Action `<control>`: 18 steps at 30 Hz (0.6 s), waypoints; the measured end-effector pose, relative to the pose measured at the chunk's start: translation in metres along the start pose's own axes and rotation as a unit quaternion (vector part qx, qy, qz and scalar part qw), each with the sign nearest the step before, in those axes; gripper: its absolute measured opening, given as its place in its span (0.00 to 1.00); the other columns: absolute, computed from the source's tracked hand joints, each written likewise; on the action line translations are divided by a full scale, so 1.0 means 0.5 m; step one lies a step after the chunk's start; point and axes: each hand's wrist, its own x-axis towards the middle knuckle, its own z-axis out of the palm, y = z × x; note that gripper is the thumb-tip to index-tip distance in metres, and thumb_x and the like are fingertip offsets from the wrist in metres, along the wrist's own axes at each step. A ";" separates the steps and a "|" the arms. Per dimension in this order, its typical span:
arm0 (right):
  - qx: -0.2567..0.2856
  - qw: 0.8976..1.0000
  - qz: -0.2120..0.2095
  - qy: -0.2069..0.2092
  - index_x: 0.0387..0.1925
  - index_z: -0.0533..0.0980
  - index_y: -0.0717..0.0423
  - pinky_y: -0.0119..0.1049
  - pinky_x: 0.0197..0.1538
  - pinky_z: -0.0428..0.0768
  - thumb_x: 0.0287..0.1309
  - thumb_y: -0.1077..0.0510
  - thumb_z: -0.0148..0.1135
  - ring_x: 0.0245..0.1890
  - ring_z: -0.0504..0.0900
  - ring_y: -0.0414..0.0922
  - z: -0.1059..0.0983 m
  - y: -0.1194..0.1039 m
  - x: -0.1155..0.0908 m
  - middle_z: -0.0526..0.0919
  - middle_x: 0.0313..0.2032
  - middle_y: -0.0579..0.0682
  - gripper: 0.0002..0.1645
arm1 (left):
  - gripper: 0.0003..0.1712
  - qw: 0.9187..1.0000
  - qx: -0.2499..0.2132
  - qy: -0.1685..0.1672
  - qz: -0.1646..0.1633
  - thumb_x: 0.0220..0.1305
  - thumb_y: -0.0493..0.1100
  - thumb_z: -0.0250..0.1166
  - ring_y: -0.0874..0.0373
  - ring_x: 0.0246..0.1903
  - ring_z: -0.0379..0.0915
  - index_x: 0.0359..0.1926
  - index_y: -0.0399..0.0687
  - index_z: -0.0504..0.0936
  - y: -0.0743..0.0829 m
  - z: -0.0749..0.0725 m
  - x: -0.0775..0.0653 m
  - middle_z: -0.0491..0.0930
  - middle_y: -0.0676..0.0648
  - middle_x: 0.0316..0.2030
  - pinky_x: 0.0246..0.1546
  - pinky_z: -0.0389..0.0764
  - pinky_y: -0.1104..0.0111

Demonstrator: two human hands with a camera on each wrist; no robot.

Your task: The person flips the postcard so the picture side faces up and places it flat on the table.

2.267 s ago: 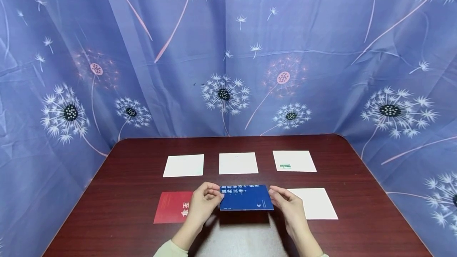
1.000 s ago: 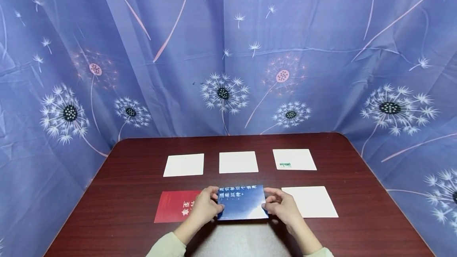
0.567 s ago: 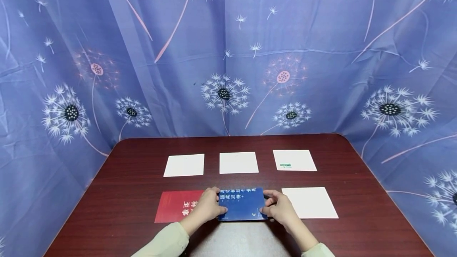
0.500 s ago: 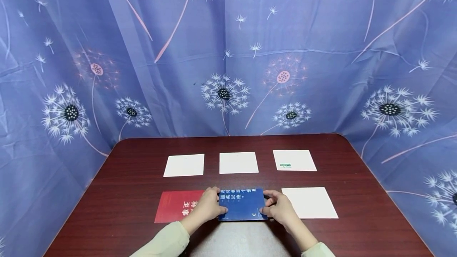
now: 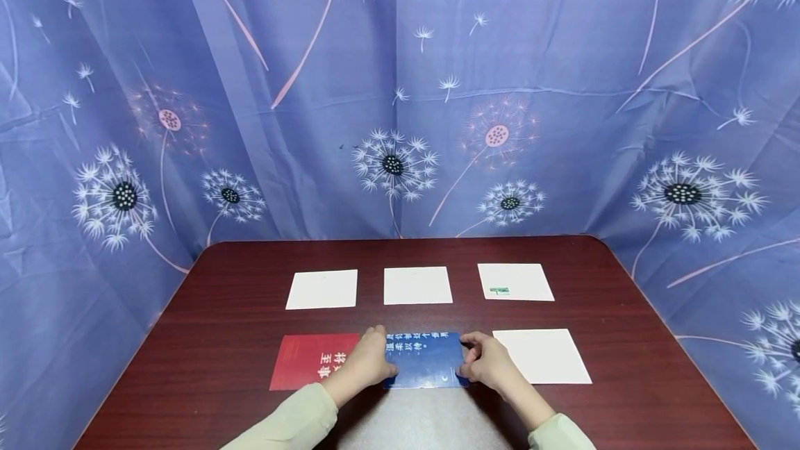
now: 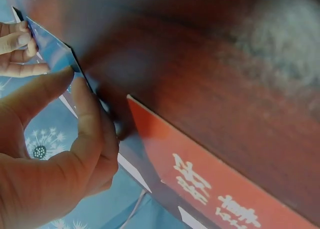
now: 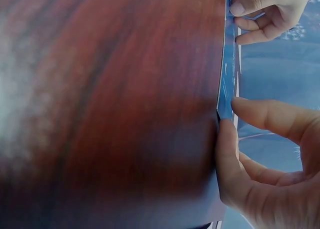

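A blue card (image 5: 423, 361) with white characters and a small moon mark lies level, low over the middle of the table, between a red card and a white one. My left hand (image 5: 365, 360) pinches its left edge, thumb on the top face. At the opposite edge, my right hand (image 5: 490, 364) pinches it between thumb and fingers. The left wrist view shows the left thumb and forefinger meeting at the corner of the card (image 6: 55, 51). From the right wrist view the card (image 7: 227, 84) appears nearly edge-on. Its underside is hidden.
The red card (image 5: 306, 360) with white characters lies left, partly covered by the left hand. A white card (image 5: 544, 356) lies right. Behind are two more white cards (image 5: 321, 289) (image 5: 417, 285) and one with a green picture (image 5: 515, 281). A dandelion-patterned curtain (image 5: 400, 89) borders the table (image 5: 187, 380).
Both hands have brought the blue card lower and slightly nearer to me, and it now lies flatter. Over the last half second it has barely moved. The other cards stay put.
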 end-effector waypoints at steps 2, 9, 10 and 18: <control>0.002 1.000 0.001 -0.005 0.50 0.73 0.74 0.32 0.21 0.74 0.31 0.75 0.67 0.14 0.74 0.41 -0.001 0.000 0.000 0.73 0.19 0.50 0.35 | 0.43 1.000 0.003 -0.007 -0.009 0.37 0.34 0.78 0.32 0.49 0.72 0.53 0.18 0.67 0.003 0.000 0.000 0.72 0.24 0.47 0.53 0.75 0.48; 0.017 1.000 0.000 -0.018 0.52 0.70 0.76 0.35 0.22 0.78 0.35 0.74 0.66 0.15 0.76 0.42 -0.004 0.002 -0.002 0.75 0.21 0.51 0.35 | 0.46 1.000 0.019 -0.005 -0.003 0.39 0.35 0.78 0.31 0.50 0.71 0.56 0.17 0.64 0.012 -0.008 0.001 0.72 0.22 0.48 0.54 0.73 0.48; 0.020 1.000 0.000 -0.018 0.53 0.70 0.76 0.35 0.22 0.79 0.36 0.74 0.66 0.15 0.76 0.43 -0.005 0.002 -0.003 0.75 0.21 0.51 0.35 | 0.45 1.000 0.018 -0.003 -0.001 0.39 0.35 0.78 0.31 0.50 0.71 0.56 0.17 0.64 0.013 -0.009 0.002 0.72 0.23 0.48 0.54 0.73 0.48; 0.025 1.000 -0.007 0.000 0.49 0.73 0.75 0.38 0.23 0.80 0.41 0.74 0.62 0.18 0.77 0.45 -0.020 -0.002 -0.010 0.75 0.21 0.49 0.27 | 0.29 1.000 -0.006 0.013 0.026 0.45 0.37 0.75 0.41 0.39 0.76 0.46 0.27 0.72 0.037 -0.013 0.005 0.75 0.36 0.38 0.44 0.79 0.52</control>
